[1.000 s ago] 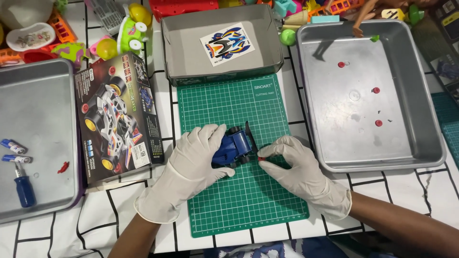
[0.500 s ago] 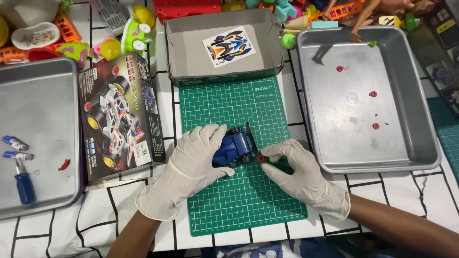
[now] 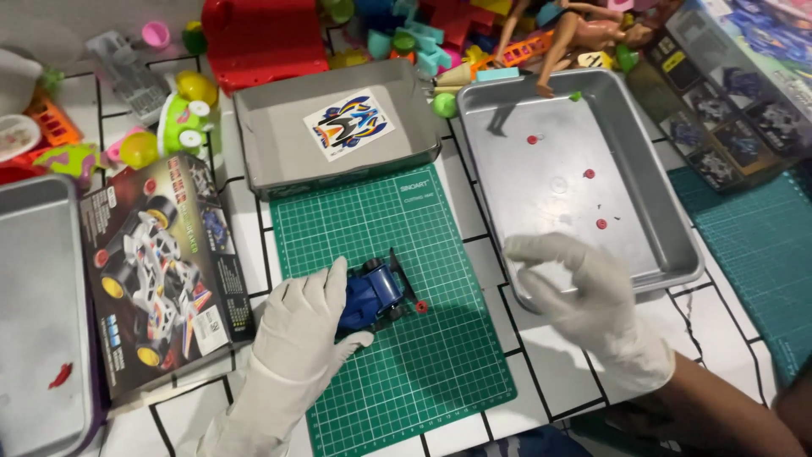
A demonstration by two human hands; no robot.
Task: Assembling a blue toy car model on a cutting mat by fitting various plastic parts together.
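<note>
Left hand [image 3: 309, 326] grips the blue toy car [image 3: 370, 298] mid-teardown; right hand [image 3: 579, 292], fingers loosely spread and empty, hovers by the tray [image 3: 677, 245] at 3 o'clock. Red wheel [image 3: 421, 307] probably needs picking up.

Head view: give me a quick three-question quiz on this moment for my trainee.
1. True or false: the left hand rests on the blue toy car.
2. What is the right hand doing? A) gripping the car B) raised with fingers spread over the right tray's near edge C) pressing on the kit box
3. What small thing lies on the green cutting mat just right of the car?

Key: 1 true; 2 B; 3 a small red round part.
</note>
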